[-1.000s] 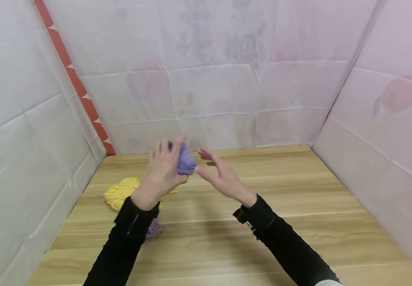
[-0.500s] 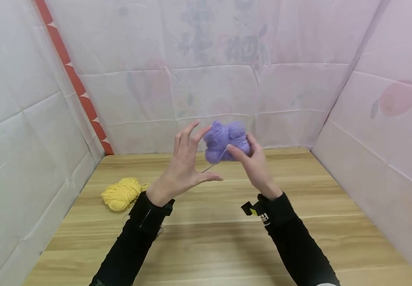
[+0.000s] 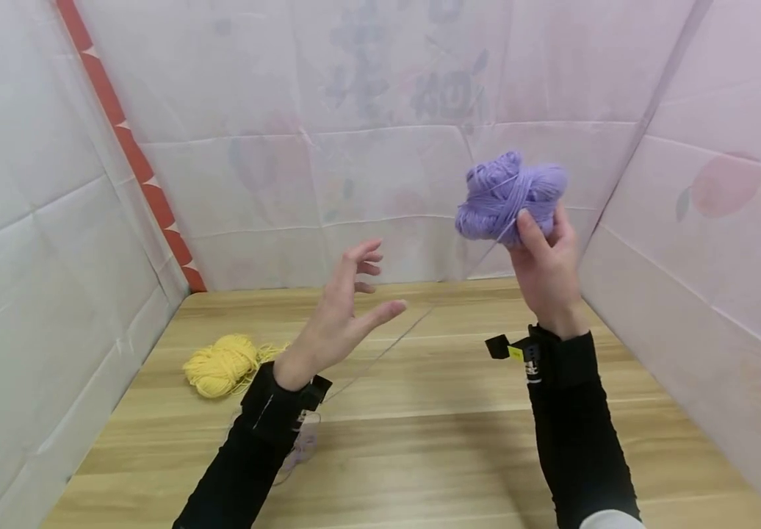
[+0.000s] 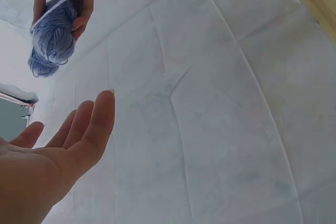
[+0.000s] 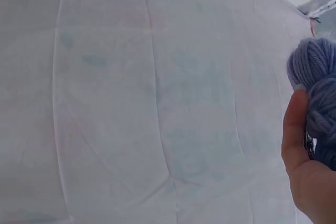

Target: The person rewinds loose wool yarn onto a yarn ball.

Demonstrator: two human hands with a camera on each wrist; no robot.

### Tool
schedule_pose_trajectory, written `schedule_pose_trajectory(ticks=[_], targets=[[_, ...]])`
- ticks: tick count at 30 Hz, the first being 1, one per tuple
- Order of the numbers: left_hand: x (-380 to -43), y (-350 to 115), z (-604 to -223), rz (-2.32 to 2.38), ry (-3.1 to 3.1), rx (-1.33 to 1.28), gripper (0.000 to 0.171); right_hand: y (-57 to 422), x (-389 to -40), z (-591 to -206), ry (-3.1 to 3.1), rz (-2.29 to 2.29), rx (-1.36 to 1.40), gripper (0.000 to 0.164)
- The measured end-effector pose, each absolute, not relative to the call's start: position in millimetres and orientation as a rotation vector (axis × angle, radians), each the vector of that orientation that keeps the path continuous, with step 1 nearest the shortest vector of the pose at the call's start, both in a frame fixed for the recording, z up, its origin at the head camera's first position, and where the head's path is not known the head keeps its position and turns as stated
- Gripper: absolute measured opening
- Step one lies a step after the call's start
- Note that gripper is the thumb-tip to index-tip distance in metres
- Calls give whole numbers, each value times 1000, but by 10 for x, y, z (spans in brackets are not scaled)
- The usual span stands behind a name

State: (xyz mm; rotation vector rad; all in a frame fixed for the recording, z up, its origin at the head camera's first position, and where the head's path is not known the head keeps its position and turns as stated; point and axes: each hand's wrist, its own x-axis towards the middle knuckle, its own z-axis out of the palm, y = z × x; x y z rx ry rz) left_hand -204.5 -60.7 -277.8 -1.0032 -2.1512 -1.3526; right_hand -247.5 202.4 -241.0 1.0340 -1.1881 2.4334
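Observation:
My right hand (image 3: pixel 546 275) holds a purple ball of yarn (image 3: pixel 502 195) up in the air at the right, thumb on its near side. A thin strand (image 3: pixel 397 340) slants from the ball down to loose purple yarn (image 3: pixel 303 447) on the table, partly covered by my left forearm. Left of the ball, my left hand (image 3: pixel 341 312) is raised with relaxed fingers and thumb apart, holding nothing. In the left wrist view, the ball (image 4: pixel 55 35) hangs beyond my left fingers (image 4: pixel 100 121). The right wrist view shows my right thumb (image 5: pixel 295 124) against the wound yarn (image 5: pixel 312 66).
A yellow ball of yarn (image 3: pixel 222 366) with loose ends lies on the left of the wooden table (image 3: pixel 420 455). White printed sheets (image 3: pixel 387 184) wall in the back and both sides. A red strip (image 3: pixel 131 150) runs down the back left corner.
The purple yarn ball passed from the left hand to the right, which then carried it up and rightward, drawing out the strand. My left hand let go and stays near the middle.

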Motion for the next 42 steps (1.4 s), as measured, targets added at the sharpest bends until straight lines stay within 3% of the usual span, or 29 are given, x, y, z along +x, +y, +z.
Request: schedule_pose_trajectory(ticks=[10, 17, 25, 29, 34, 42], targets=[[-2080, -514, -2731, -1906, -2026, -864, 68, 1406, -2351, -2745, -1920, 2298, 957, 56], [-2138, -593, -2935, -1876, -1941, -652, 59, 1094, -2307, -3027, -1852, 2493, 974, 57], [-2126, -664, -3110, -1861, -1905, -542, 57, 1026, -2250, -3265, -2198, 2490, 1000, 58], [-2114, -699, -3171, -1825, -1920, -505, 56, 1108, -2215, -3294, -2362, 2347, 971, 52], [-2082, -753, -3254, -1793, -1957, -432, 56, 1274, -2125, -3266, -2388, 2186, 917, 28], [-2046, -816, -3242, -1702, -2226, -532, 57, 1439, -1999, -3130, -2246, 1825, 952, 20]])
